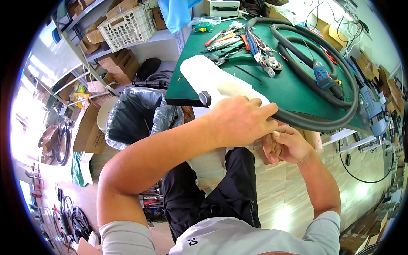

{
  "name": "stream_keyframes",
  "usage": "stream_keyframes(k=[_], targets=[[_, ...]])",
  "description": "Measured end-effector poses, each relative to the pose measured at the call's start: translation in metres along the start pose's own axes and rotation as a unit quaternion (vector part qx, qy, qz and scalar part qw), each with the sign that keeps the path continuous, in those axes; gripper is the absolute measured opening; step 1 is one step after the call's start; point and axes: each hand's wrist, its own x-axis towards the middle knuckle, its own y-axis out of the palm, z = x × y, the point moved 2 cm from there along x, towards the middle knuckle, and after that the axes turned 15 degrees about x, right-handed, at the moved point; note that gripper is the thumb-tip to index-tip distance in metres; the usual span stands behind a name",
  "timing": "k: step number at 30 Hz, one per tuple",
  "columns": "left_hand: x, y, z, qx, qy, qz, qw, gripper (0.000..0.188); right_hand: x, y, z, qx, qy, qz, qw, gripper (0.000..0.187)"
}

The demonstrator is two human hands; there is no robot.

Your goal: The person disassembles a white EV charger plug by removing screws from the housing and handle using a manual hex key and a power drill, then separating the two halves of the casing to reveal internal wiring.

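A long white plastic housing [204, 74] lies slantwise over the near edge of the green table, with a dark grey oval piece [205, 98] on its near side. My left hand [242, 121] is closed round the housing's lower right end, fingers curled down. Thick black cable [314, 123] comes out beside those fingers and loops away to the right. Just below, my right hand [288, 143] is closed, thumb pressed against bent fingers and almost touching the left fingertips. Whatever it pinches is hidden.
On the green table [182, 85] lie pliers and cutters [265, 59], a black hex key [248, 73], a green tape measure [203, 27] and a blue power screwdriver [321, 75]. A lined bin [131, 114] stands left, below shelves with a white basket [127, 32]. A bench vise [376, 112] is at right.
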Motion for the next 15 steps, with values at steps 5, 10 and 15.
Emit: stream_keyframes(k=[5,10,15], targets=[[0.000,0.002,0.000,-0.004,0.006,0.000,1.000,0.011,0.003,0.001,0.002,0.004,0.013,0.002,1.000,0.033],[0.000,0.000,-0.001,0.001,0.006,0.011,1.000,0.011,0.003,-0.006,0.002,-0.056,0.009,0.026,0.998,0.035],[-0.001,0.001,0.000,0.007,0.008,0.014,1.000,0.011,0.000,0.004,0.005,-0.227,0.002,-0.046,0.973,0.031]])
